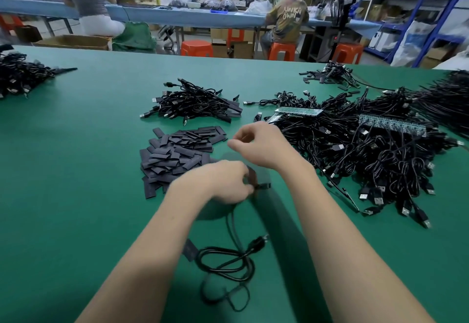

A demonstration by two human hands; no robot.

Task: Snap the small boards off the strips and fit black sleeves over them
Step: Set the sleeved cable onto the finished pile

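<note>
Green matting covers the bench. Loose black sleeves are heaped just left of both hands. Left hand, knuckles up, pinches a sleeved cable end. Right hand hovers just beyond, fingers curled; whether it holds anything is unclear. Board strips lie farther right on tangled cables.

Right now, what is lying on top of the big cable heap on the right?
Two green board strips lie flat on the cable heap, apart from each other. Whatever sits beneath the cables is covered.
</note>
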